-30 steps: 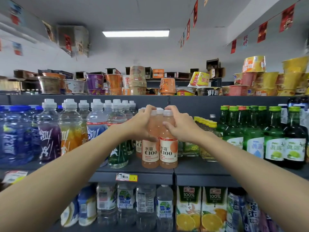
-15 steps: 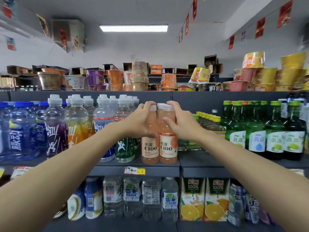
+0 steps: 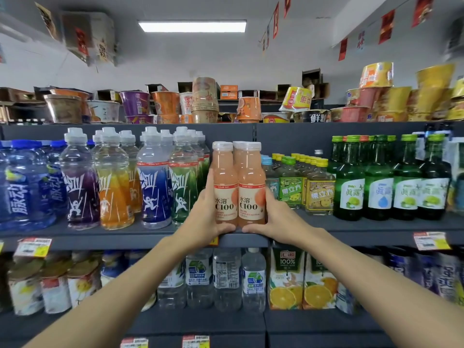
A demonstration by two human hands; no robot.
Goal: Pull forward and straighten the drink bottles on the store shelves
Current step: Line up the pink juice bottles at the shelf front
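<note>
**Change over the last second.** My left hand [image 3: 203, 217] and right hand [image 3: 275, 218] no longer clasp the necks of the two pink bottles [image 3: 251, 177]; they now sit at the lower halves. The caps [image 3: 222, 145], covered before, now show. The fingers [image 3: 209, 182], earlier curled round the necks, lie straight up the outer sides, with the thumbs [image 3: 226, 228] along the bases at the shelf edge [image 3: 253, 241]. The pair, staggered half a second ago, stands level and touching.
</note>
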